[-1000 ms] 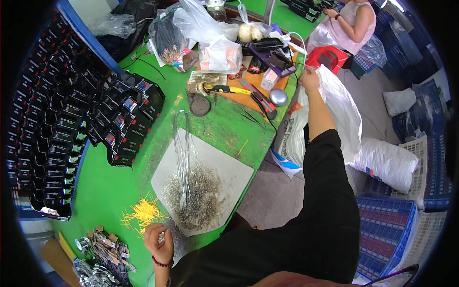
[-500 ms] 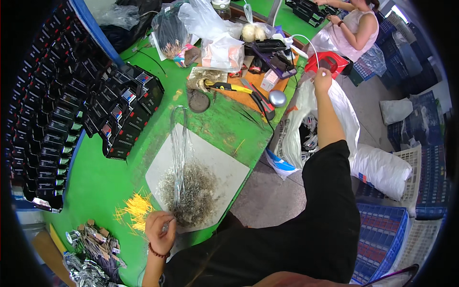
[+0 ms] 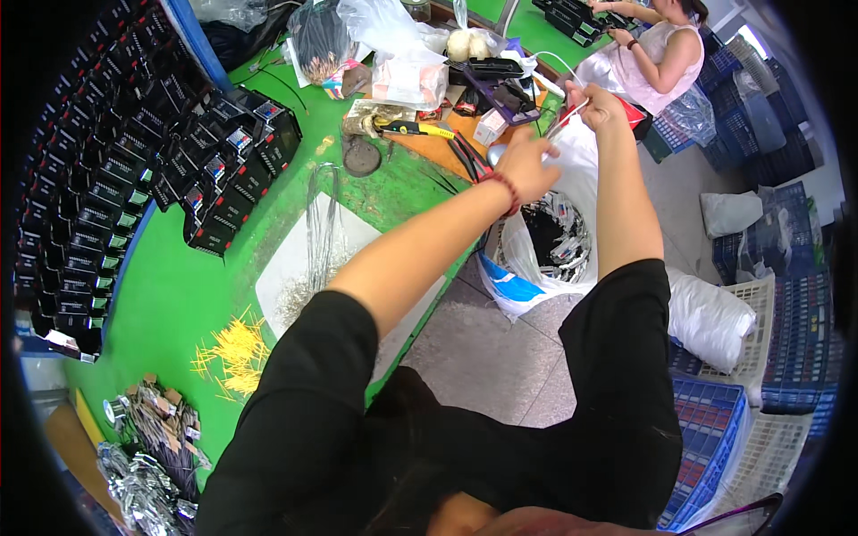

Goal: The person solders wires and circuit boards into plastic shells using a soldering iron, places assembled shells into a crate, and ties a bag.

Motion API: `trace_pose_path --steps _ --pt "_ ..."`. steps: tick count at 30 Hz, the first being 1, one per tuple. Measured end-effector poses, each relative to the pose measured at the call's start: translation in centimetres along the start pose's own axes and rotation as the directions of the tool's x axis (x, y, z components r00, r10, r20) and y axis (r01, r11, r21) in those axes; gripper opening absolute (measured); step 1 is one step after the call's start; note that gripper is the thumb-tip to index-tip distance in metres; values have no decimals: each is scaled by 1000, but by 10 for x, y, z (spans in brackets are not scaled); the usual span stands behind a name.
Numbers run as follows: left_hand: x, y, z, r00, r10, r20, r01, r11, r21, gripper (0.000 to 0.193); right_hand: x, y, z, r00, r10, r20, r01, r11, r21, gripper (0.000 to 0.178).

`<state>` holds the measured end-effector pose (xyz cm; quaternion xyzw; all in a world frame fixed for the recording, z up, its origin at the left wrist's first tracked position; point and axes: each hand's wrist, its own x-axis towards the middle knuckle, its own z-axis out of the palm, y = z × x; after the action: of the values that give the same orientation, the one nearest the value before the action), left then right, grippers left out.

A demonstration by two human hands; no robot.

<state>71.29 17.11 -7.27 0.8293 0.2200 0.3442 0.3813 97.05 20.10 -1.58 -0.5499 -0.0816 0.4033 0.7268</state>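
Note:
My right hand (image 3: 603,109) is closed on a thin white cord (image 3: 572,114), raised above the right edge of the green table. My left hand (image 3: 527,167), with a dark red bead bracelet at the wrist, reaches across close to the cord. Its fingers are smeared by motion, so whether they hold anything cannot be made out. Below both hands stands an open white sack (image 3: 523,290) with black and silvery pieces (image 3: 565,239) inside. A bundle of thin silvery wires (image 3: 322,219) lies on a white sheet (image 3: 277,272), partly hidden by my left arm.
Stacked black plastic casings (image 3: 241,170) fill the table's left side. Yellow thin strips (image 3: 237,355) lie near the front. A yellow cutter (image 3: 416,129), red-handled pliers (image 3: 469,156) and plastic bags stand farther back. Blue crates (image 3: 706,438) line the right. A co-worker (image 3: 661,58) sits beyond.
My left hand has left the spot beside the yellow strips and crossed right and away, near my right hand. My right hand has risen slightly. The view has shifted a little.

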Motion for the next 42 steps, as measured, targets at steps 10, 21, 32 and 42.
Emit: trace_pose_path --steps 10,21,32,42 --pt "69 3 2 956 -116 269 258 770 -583 20 -63 39 0 895 -400 200 372 914 164 43" --pt "97 77 -70 897 -59 438 304 801 -515 37 -155 115 -47 754 -528 392 653 534 -538 39" --pt "-49 65 -54 683 220 696 74 928 -366 24 -178 -86 -70 836 -402 373 313 908 278 32" --pt "-88 102 -98 580 147 802 147 949 -280 23 -162 -81 -264 911 -208 -357 27 893 -449 36"
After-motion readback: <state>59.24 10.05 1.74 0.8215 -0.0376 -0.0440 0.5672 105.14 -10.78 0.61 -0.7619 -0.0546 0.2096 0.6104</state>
